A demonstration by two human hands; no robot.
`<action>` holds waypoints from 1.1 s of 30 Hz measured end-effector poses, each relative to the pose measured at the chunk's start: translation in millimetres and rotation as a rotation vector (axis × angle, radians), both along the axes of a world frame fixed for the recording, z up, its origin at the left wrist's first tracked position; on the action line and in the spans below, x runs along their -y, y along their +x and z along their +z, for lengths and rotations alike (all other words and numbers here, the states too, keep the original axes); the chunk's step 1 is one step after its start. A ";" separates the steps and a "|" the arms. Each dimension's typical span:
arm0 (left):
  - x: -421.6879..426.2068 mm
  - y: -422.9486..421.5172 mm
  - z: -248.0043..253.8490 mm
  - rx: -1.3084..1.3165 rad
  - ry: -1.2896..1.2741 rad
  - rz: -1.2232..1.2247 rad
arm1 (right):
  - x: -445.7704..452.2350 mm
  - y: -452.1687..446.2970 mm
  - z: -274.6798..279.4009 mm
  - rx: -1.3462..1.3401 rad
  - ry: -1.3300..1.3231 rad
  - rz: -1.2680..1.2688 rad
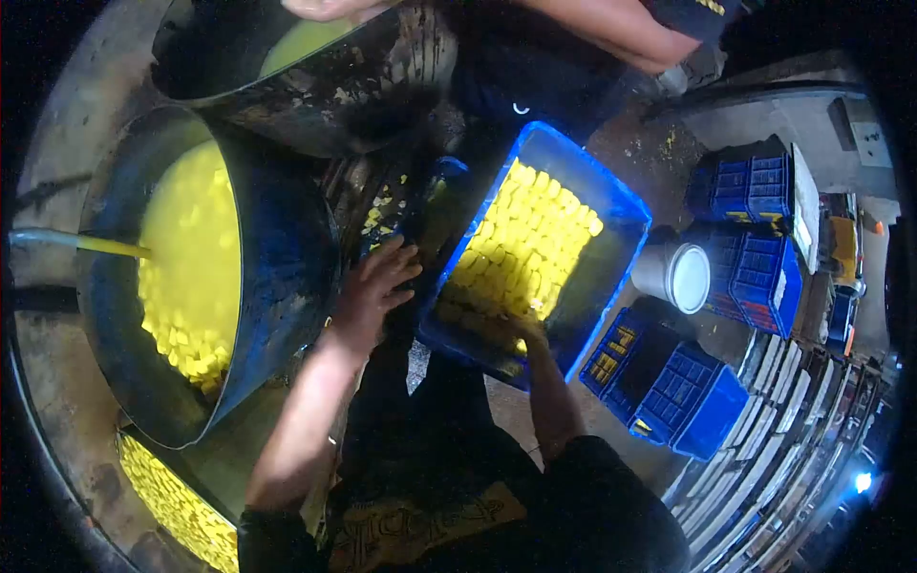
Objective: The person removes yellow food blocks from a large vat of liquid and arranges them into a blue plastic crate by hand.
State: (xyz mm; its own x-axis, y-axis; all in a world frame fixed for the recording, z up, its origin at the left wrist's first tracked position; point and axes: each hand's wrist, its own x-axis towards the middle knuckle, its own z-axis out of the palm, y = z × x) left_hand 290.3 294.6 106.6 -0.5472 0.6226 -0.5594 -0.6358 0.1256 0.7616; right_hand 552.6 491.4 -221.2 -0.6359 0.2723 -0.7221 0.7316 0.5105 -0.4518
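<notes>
A blue plastic crate in the middle holds rows of yellow blocks. My right hand reaches into the crate's near side, over the blocks; its fingers are in shadow and hard to make out. My left hand is spread with nothing in it, between the crate and a large dark vat. Inside that vat, yellow blocks lie in cloudy yellow liquid, with a pole dipping into it.
Another vat stands at the top, near a co-worker's arm. Blue crates and a white bucket are on the right. More yellow pieces fill a container at lower left.
</notes>
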 end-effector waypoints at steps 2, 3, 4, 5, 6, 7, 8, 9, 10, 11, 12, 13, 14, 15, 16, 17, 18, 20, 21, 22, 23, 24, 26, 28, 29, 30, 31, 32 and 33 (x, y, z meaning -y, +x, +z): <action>18.3 -17.5 46.4 -0.021 0.055 -0.014 | -7.1 1.9 -6.4 -0.019 0.009 0.113; 30.0 -25.4 67.5 -0.035 0.080 -0.014 | -8.0 5.0 -13.7 -0.051 0.028 0.176; 42.8 -32.3 84.8 -0.047 0.172 0.018 | -8.8 9.5 -23.9 -0.103 0.054 0.250; 58.8 -40.2 99.7 -0.069 0.259 0.062 | -10.0 17.9 -36.3 -0.196 0.068 0.323; 78.7 -50.5 111.3 -0.146 0.311 0.046 | -13.1 27.1 -50.7 -0.287 0.076 0.388; 97.5 -56.4 127.9 -0.260 0.242 0.078 | -16.4 28.0 -41.2 -0.315 -0.066 0.407; 117.5 -64.0 139.8 -0.332 0.176 0.121 | -16.9 21.8 -31.4 -0.225 -0.042 0.433; 139.4 -72.7 150.6 -0.402 0.105 0.171 | -16.5 13.9 -16.8 -0.117 -0.028 0.436; 162.9 -85.3 159.5 -0.441 0.070 0.191 | -22.1 9.5 -5.3 -0.039 -0.012 0.444; 184.2 -95.4 164.0 -0.469 0.044 0.234 | -26.6 -0.1 10.8 0.024 0.008 0.462; 204.2 -107.7 166.4 -0.506 -0.038 0.264 | -32.5 -11.0 27.9 0.078 0.021 0.474; 224.1 -119.6 165.9 -0.514 -0.143 0.307 | -36.1 -24.7 49.8 0.116 0.031 0.487; 243.4 -130.3 158.3 -0.562 -0.240 0.299 | -34.8 -46.5 82.0 0.125 0.027 0.489; 260.7 -141.3 143.6 -0.604 -0.331 0.283 | -32.4 -68.6 117.0 0.063 -0.004 0.451; 280.0 -149.4 117.2 -0.621 -0.350 0.204 | -22.0 -93.7 158.4 -0.048 -0.059 0.386; 297.9 -157.2 84.3 -0.632 -0.364 0.122 | -3.3 -125.5 203.4 -0.237 -0.154 0.285; 304.9 -160.5 64.2 -0.601 -0.520 -0.015 | 25.3 -165.1 254.0 -0.487 -0.301 0.164; 312.9 -154.9 23.9 -0.596 -0.775 -0.328 | 104.5 -247.2 364.5 -0.732 -0.548 -0.124; 320.2 -151.5 1.6 -0.621 -0.874 -0.512 | 139.1 -283.0 408.6 -0.839 -0.395 0.058; 329.9 -144.2 -30.3 -0.802 -0.989 -0.674 | 165.1 -316.5 431.0 -0.884 -0.307 0.208; 339.6 -137.1 -61.9 -0.989 -1.109 -0.826 | 194.0 -353.5 458.4 -0.859 -0.127 0.479; 346.6 -129.1 -89.1 -1.079 -1.160 -0.925 | 216.8 -379.6 458.4 -0.824 -0.045 0.667; 354.1 -127.3 -121.8 -1.091 -1.127 -1.026 | 252.6 -435.9 418.5 -0.611 -0.054 0.929; 358.7 -129.9 -140.0 -0.997 -1.034 -1.068 | 278.3 -475.8 344.1 -0.310 0.250 1.271; 362.6 -131.1 -148.0 -0.948 -0.994 -1.079 | 276.4 -488.7 280.0 -0.186 0.344 1.412; 366.3 -133.7 -153.7 -0.911 -0.963 -1.080 | 284.9 -483.4 291.6 -0.169 0.317 1.392; 369.5 -134.6 -159.4 -0.882 -0.937 -1.094 | 279.5 -469.3 273.2 -0.428 0.500 1.544; 372.1 -138.0 -159.9 -0.848 -0.898 -1.094 | 277.8 -462.6 255.4 -0.330 0.524 1.566; 375.1 -138.6 -162.7 -0.813 -0.868 -1.094 | 279.2 -461.8 246.0 -0.228 0.522 1.573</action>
